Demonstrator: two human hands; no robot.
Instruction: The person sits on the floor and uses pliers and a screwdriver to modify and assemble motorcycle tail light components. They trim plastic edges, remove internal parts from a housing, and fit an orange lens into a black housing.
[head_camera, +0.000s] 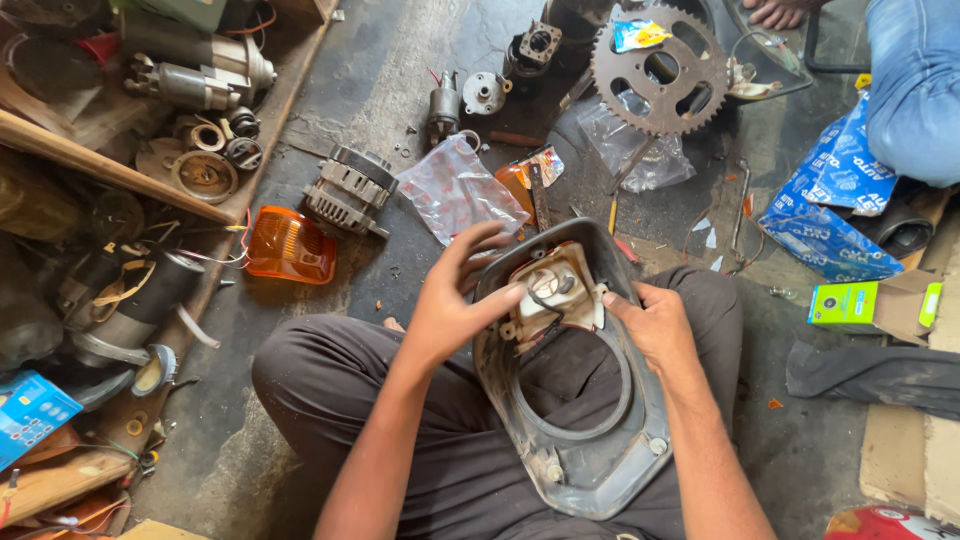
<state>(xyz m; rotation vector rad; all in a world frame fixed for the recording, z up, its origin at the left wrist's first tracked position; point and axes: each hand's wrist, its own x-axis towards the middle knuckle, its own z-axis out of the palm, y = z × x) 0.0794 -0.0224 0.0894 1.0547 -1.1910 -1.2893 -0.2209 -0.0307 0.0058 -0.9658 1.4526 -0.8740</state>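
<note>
Two hands work one grey housing (585, 440) that rests on my lap, its long axis running from about 12 down to 6 o'clock, the narrow end with the white lamp unit (555, 290) pointing away from me and the big round opening nearer my body. My left hand (450, 300) comes in from 7 o'clock, fingers spread and loose, fingertips pressing on the lamp unit rather than clasping it. My right hand (655, 325) comes from 5 o'clock, fingers curled over the housing's right rim, gripping it. At 2 o'clock lies a crumpled blue bag (830, 205) with white lettering; at 3 o'clock, a small green box (845, 303). A clear plastic bag (455, 190) sits at 12 o'clock just beyond the housing, an orange lens (290, 245) at 10, and a sprocket (660, 70) at 1.
</note>
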